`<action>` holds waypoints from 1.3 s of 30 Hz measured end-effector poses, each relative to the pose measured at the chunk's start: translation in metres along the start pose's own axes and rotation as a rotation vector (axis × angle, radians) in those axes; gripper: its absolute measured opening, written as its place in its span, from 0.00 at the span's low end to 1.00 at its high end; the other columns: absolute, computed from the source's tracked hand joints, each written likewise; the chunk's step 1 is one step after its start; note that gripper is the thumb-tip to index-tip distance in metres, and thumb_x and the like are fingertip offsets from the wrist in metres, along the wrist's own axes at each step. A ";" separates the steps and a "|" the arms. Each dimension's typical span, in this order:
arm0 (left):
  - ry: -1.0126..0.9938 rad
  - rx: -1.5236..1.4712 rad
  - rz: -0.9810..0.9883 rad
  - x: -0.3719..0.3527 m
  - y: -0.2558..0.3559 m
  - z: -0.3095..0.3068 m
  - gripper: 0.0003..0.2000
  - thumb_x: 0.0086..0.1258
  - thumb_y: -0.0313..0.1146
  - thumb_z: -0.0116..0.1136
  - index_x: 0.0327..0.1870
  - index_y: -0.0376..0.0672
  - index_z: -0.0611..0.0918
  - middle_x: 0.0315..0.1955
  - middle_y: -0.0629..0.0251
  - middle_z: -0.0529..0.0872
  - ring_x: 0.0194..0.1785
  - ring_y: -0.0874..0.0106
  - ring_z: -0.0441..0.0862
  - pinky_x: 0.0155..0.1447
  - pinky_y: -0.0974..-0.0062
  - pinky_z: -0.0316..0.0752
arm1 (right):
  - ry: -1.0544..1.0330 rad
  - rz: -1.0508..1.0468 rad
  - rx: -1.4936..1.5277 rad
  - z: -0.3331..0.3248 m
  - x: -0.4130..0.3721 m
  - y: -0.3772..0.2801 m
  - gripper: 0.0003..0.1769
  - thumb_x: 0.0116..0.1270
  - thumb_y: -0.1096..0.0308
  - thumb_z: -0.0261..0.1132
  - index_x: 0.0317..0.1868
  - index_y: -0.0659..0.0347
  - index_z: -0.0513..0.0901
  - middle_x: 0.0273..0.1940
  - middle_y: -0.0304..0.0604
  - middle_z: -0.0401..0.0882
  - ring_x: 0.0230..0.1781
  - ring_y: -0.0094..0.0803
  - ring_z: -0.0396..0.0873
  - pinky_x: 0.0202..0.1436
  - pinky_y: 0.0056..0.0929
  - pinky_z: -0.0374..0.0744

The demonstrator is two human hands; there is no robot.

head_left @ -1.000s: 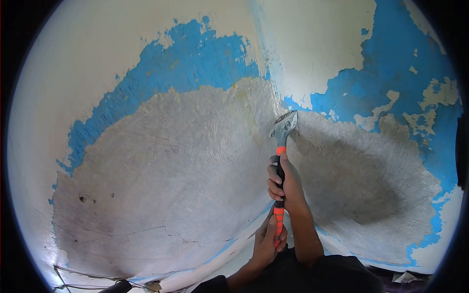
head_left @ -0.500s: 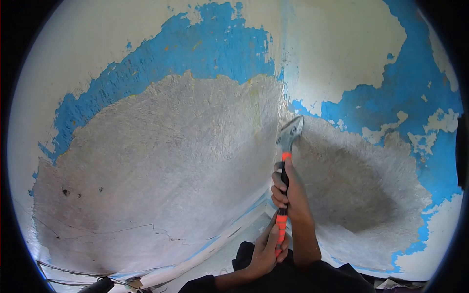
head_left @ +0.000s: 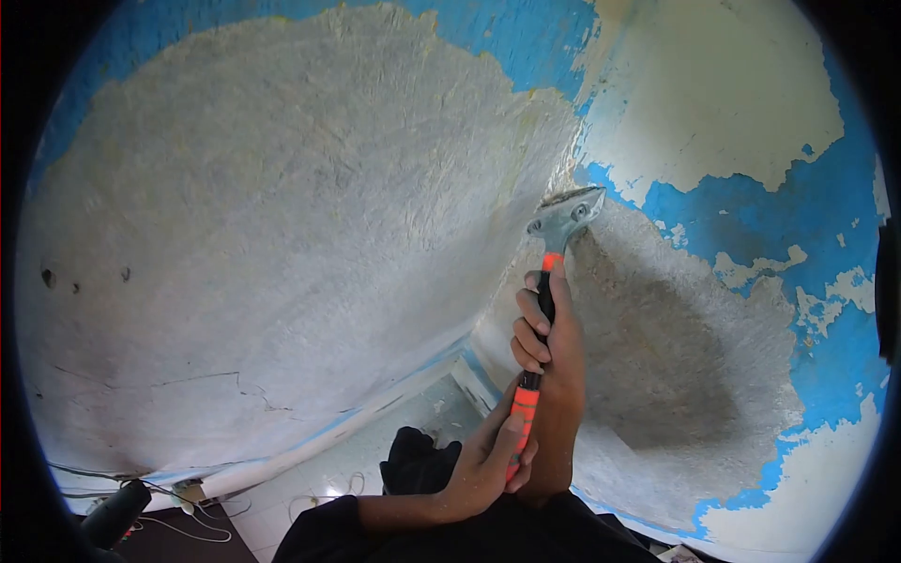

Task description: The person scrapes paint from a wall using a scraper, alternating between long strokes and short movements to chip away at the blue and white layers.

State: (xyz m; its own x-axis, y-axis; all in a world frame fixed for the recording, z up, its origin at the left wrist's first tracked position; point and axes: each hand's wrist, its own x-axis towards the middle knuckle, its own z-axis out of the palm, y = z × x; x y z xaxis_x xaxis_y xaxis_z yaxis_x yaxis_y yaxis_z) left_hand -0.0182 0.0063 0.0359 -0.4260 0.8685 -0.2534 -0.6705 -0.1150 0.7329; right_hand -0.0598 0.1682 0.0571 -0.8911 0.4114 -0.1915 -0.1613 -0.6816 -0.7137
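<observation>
A long-handled paint scraper with a metal head and a black and orange handle is held in both hands. My right hand wraps around the black upper part of the handle, just below the head. Lower down, my left hand closes around the orange end. The head lies by the inner corner of two walls, near the edge of remaining blue paint. Bare grey plaster covers much of the left wall, and another scraped patch shows on the right wall.
Blue paint and pale flaking coating surround the scraped areas. At the lower left are a dark cylindrical object and loose cables. A light floor shows below the corner.
The view has tilted down and turned, so the left wall's holes sit further up and left. The scraper's head shows more broadly, angled differently at the corner. Both hands keep their grip.
</observation>
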 end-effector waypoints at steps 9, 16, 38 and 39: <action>-0.013 -0.047 -0.006 0.004 -0.005 -0.004 0.30 0.81 0.48 0.38 0.79 0.50 0.49 0.27 0.67 0.70 0.19 0.82 0.66 0.23 0.85 0.62 | 0.045 -0.010 -0.059 0.000 0.002 0.001 0.25 0.76 0.40 0.48 0.39 0.56 0.71 0.16 0.26 0.54 0.06 0.14 0.49 0.06 0.17 0.52; -0.039 -0.057 -0.046 -0.002 -0.004 -0.008 0.29 0.82 0.47 0.37 0.78 0.51 0.50 0.27 0.68 0.70 0.19 0.82 0.66 0.22 0.85 0.61 | 0.066 -0.028 -0.058 0.002 -0.002 0.005 0.25 0.75 0.39 0.49 0.39 0.55 0.71 0.16 0.26 0.54 0.06 0.14 0.49 0.06 0.17 0.53; -0.015 -0.012 -0.051 -0.003 0.010 -0.014 0.27 0.81 0.49 0.36 0.77 0.50 0.54 0.26 0.68 0.69 0.17 0.82 0.63 0.21 0.85 0.59 | 0.081 -0.028 -0.111 0.010 0.007 0.007 0.25 0.75 0.39 0.49 0.40 0.54 0.71 0.15 0.26 0.54 0.06 0.14 0.50 0.07 0.18 0.53; -0.002 -0.028 -0.057 -0.001 0.013 -0.016 0.27 0.81 0.48 0.37 0.77 0.51 0.54 0.26 0.69 0.70 0.17 0.82 0.64 0.21 0.85 0.59 | 0.084 -0.033 -0.112 0.013 0.007 0.006 0.25 0.75 0.39 0.49 0.40 0.54 0.71 0.16 0.26 0.54 0.06 0.14 0.50 0.07 0.18 0.53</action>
State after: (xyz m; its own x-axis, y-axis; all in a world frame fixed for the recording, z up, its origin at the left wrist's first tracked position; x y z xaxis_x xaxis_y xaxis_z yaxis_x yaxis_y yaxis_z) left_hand -0.0361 -0.0040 0.0355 -0.3855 0.8750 -0.2927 -0.7101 -0.0787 0.6997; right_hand -0.0728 0.1594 0.0596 -0.8465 0.4853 -0.2189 -0.1376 -0.5966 -0.7906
